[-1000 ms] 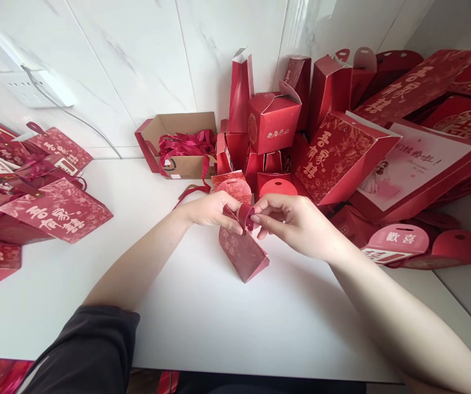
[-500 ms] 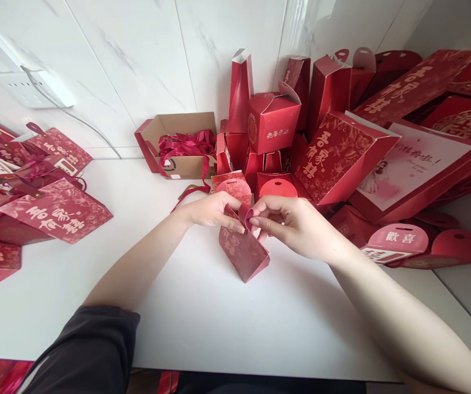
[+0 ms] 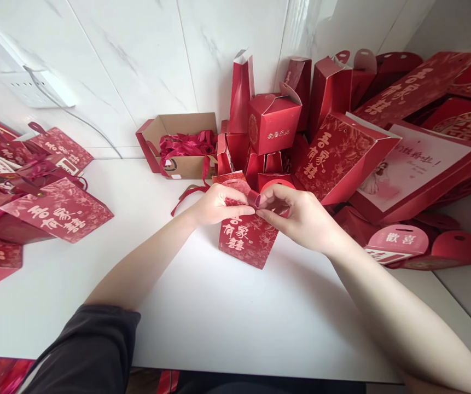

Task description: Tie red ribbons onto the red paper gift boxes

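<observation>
A red paper gift bag (image 3: 245, 241) with pale characters and a flower print stands on the white table between my hands, its printed face turned toward me. At its upper left edge my left hand (image 3: 221, 205) is closed, thumb in front of the bag and fingers behind. My right hand (image 3: 295, 213) pinches a dark red ribbon (image 3: 253, 197) that forms a small loop at the bag's top. The thumbs nearly meet there, and the fingertips hide where the ribbon joins the bag.
Behind my hands, an open cardboard box (image 3: 190, 168) holds loose dark red ribbons (image 3: 188, 143). Red gift boxes (image 3: 276, 128) and larger bags (image 3: 331, 156) crowd the back and right. Bags with ribbons (image 3: 63, 210) lie at the left. A tiled wall with a cable (image 3: 77, 127) bounds the back.
The bag has turned so its printed front faces me and catches more light. My fingertips have come closer together, and the ribbon loop now leans over the top edge.
</observation>
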A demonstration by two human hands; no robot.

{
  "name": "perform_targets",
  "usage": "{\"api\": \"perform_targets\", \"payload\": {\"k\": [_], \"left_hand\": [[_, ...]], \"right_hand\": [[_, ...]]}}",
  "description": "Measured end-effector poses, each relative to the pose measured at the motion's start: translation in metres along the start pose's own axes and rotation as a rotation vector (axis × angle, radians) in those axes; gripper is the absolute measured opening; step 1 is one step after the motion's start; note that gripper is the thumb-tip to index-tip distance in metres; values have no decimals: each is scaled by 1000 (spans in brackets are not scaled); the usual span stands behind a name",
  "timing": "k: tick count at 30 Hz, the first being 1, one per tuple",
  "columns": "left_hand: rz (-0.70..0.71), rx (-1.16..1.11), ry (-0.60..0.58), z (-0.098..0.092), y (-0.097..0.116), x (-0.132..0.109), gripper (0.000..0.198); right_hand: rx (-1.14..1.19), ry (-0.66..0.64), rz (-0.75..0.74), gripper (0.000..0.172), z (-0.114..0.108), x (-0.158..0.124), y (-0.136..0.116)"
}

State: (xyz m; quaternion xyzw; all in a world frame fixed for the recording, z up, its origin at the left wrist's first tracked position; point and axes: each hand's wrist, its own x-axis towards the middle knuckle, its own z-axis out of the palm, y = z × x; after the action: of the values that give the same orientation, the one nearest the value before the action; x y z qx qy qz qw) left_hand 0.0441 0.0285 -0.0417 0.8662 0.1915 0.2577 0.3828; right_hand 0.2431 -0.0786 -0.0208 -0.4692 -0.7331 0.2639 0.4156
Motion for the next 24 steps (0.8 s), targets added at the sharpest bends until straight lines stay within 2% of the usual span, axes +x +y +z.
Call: {"api": "perform_targets", "payload": {"k": [7, 9, 11, 14, 19, 24], "left_hand": [[-71, 24, -26, 1, 15, -1, 22], [-84, 18, -30, 0, 16, -1, 22], [-82, -12, -76, -1, 14, -2, 23], [-77, -104, -211, -4, 10, -2, 22], [-64, -321, -438, -3, 8, -2, 16], [-117, -373, -559, 5, 9, -3, 24]], "right_hand": [[0, 122, -6, 13, 6, 0, 8], [44, 69, 20, 9, 2, 0, 7], [142, -45, 61, 8, -4, 0, 5], [286, -199, 63, 22, -13, 2, 4], [226, -380, -149, 17, -13, 5, 10], [284, -395, -329, 11, -2, 6, 16]]}}
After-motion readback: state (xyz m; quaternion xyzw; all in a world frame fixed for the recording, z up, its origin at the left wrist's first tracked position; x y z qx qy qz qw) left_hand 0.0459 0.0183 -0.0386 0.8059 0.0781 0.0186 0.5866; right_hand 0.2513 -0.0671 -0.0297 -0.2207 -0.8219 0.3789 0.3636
